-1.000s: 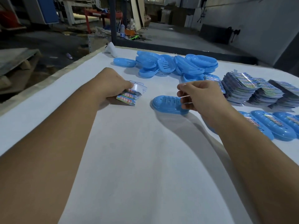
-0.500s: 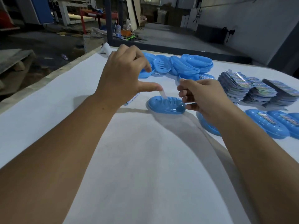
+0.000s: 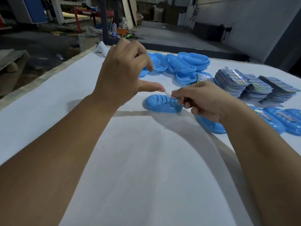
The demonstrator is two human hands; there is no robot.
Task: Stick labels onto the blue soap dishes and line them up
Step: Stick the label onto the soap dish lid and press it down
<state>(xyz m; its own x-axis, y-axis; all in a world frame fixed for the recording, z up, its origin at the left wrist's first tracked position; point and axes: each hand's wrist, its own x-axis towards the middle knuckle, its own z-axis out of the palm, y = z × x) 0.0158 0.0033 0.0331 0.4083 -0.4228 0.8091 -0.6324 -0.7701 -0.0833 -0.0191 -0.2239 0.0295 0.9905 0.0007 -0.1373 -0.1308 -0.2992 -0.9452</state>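
The left hand (image 3: 123, 75) hovers above the white table (image 3: 130, 160), thumb out, fingers curled, its thumb tip touching a small clear label (image 3: 167, 93) (hard to make out). The right hand (image 3: 203, 101) pinches that label just over the slotted blue soap dish (image 3: 160, 104); labelled dishes (image 3: 276, 121) lie at far right.

I see both hands meeting over 1 slotted blue soap dish (image 3: 160, 104) on the white bench (image 3: 146, 160). My right hand (image 3: 203, 101) pinches a small clear strip (image 3: 167, 93); my left hand (image 3: 123, 74) touches it with the thumb. Unlabelled dishes (image 3: 184, 64) pile behind, label stacks (image 3: 254, 87) sit right, labelled dishes (image 3: 280, 119) line up nearer.
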